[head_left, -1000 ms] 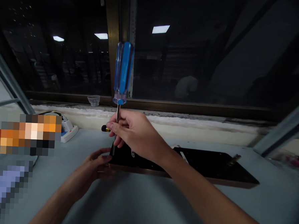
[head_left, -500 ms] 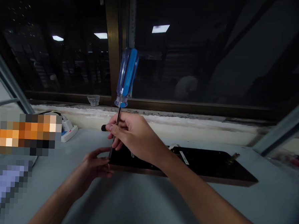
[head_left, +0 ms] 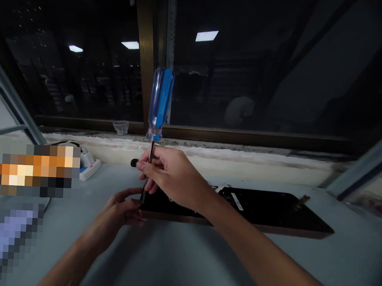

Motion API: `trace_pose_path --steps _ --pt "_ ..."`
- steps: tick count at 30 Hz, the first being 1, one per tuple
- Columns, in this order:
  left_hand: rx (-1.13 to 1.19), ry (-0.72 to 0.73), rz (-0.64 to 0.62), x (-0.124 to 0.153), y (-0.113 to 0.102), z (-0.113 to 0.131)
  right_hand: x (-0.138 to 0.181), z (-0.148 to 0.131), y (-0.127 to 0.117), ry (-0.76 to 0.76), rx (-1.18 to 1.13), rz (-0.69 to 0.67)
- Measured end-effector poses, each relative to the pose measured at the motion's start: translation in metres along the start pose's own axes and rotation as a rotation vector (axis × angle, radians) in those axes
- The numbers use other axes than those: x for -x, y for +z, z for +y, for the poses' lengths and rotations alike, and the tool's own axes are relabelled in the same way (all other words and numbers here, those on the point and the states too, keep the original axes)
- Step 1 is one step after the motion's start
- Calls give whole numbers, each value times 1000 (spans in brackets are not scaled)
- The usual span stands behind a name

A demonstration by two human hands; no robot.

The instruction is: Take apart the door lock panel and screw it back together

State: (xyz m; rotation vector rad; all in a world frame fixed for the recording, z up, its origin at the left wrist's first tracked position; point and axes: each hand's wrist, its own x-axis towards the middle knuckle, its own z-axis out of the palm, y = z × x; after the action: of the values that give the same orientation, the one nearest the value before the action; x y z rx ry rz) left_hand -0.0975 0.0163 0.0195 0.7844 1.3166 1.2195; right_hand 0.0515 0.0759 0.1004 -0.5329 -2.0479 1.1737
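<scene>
Grey table (head_left: 172, 261) | my right hand (head_left: 173, 176) pinches screwdriver (head_left: 160, 103) shaft | left hand (head_left: 123, 210) grips panel (head_left: 270, 209) at its 9 o'clock end | better hold shaft vertical

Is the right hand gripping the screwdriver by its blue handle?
No, the right hand pinches the screwdriver by its shaft, below the handle.

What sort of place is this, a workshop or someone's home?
Most likely a workshop or assembly bench, at night. A right hand holds a blue screwdriver nearly upright at a black panel on a plain grey worktable, a power strip sits nearby, and ceiling lights reflect in the dark window.
</scene>
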Motion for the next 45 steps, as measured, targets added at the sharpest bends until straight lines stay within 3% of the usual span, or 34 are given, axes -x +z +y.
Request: trace_pose_path --steps 9,18,24,26,30,34,37,41,45 --pt "-9 19 12 -4 -1 -3 -4 -27 -10 -122 379 -340" --pt "11 -1 27 -4 0 -4 -8 -20 -5 -204 544 -184" --pt "17 5 -14 -6 -2 -4 -11 -23 -16 -49 286 -430" --pt "20 0 -29 -7 -3 -4 -12 -21 -17 -46 226 -445" --pt "29 -9 -39 -6 -3 -5 -13 -16 -15 -140 245 -338" --pt "30 -1 -14 -3 -1 -3 -11 -17 -12 -216 431 -159" --pt "18 4 4 -1 1 -2 -8 -21 -11 -238 527 -108" --pt "9 15 25 -1 1 -3 -6 -23 -11 -243 526 -196" --pt "10 14 21 -1 2 -2 -7 -23 -14 -152 425 -328"
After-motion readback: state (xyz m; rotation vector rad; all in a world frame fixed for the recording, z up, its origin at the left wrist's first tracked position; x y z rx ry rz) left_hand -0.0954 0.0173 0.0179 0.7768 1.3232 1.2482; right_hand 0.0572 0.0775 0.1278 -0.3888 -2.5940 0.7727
